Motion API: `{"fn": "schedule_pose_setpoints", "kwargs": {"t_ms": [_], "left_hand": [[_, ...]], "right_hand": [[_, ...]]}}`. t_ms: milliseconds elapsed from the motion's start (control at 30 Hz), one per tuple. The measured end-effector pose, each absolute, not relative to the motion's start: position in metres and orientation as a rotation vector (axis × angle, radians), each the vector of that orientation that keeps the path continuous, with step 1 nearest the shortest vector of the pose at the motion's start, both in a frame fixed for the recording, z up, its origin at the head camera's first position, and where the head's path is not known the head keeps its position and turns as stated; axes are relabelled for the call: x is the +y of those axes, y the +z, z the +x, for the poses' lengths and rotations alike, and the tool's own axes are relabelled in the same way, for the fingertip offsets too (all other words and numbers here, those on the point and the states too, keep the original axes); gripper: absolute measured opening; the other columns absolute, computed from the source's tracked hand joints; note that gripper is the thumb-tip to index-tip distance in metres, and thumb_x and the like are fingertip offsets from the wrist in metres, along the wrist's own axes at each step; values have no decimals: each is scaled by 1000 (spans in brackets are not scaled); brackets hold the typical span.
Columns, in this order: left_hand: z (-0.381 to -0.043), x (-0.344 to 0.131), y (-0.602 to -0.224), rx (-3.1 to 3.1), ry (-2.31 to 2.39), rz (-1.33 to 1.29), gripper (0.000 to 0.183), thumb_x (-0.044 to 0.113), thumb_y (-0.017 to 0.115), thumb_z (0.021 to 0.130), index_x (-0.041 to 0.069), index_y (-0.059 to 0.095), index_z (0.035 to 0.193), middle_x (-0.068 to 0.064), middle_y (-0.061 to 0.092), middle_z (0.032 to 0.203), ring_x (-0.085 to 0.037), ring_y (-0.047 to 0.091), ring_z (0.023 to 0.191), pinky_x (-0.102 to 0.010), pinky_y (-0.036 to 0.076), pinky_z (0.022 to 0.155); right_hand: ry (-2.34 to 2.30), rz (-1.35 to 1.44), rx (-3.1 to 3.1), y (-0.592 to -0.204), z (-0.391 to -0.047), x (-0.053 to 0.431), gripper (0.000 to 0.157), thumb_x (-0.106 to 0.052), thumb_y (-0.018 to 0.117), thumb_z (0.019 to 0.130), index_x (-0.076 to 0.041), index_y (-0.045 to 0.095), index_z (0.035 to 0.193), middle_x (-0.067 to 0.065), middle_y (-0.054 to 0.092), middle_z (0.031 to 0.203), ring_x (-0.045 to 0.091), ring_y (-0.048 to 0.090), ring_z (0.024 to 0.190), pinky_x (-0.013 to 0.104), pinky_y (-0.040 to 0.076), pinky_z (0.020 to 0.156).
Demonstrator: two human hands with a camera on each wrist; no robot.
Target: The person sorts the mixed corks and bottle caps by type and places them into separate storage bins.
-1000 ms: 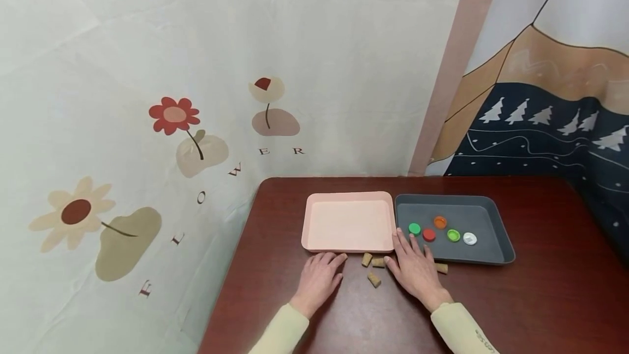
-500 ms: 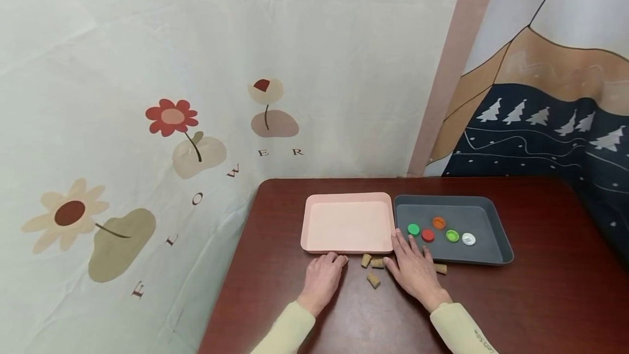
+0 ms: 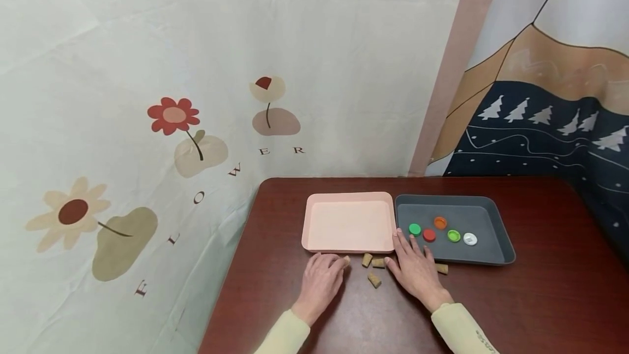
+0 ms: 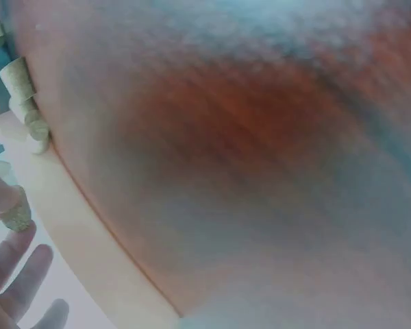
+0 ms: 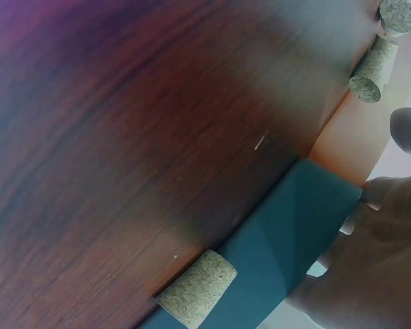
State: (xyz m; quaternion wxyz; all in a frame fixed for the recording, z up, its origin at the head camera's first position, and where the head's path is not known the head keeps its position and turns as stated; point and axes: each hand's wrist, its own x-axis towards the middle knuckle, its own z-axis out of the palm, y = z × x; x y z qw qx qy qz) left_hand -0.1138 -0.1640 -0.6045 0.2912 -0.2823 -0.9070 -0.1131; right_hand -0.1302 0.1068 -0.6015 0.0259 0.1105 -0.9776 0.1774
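Just in front of the pink tray, my left hand pinches a small cork. The left wrist view shows that cork between thumb and finger, the other fingers spread. My right hand lies with straight fingers over the near left corner of the dark grey tray. Three loose corks lie on the table between the hands, and one more cork lies right of the right hand, by the grey tray's front wall.
Inside the grey tray are several bottle caps: a green cap, a red cap, an orange cap, a light green cap and a white cap. Printed curtains hang behind the brown table.
My left hand has drawn its fingers in, and a cork now shows at its fingertips. The right hand, trays, caps and loose corks have stayed put.
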Motion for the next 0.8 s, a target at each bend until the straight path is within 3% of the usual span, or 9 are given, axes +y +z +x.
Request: {"fn": "schedule_pose_setpoints", "kwargs": {"t_ms": [300,800], "left_hand": [[-127,-166,-588,-2346,-357,-706,37,9,81,79,23,78,113,4,72,104,-22,67,107,-61,49,98],[-166,-170,-574,-2422,-410,-635,33,5,79,84,22,78,113,3,71,103,-24,66,104,-65,46,99]], "right_hand": [[544,332,-3038,-602,-130,107,72,-41,62,103,0,40,157,18,34,165,47,34,148,73,29,110],[545,339,-3040,-599,-130,107,71,-40,61,103,1,40,157,18,35,165,47,34,148,73,29,110]]}}
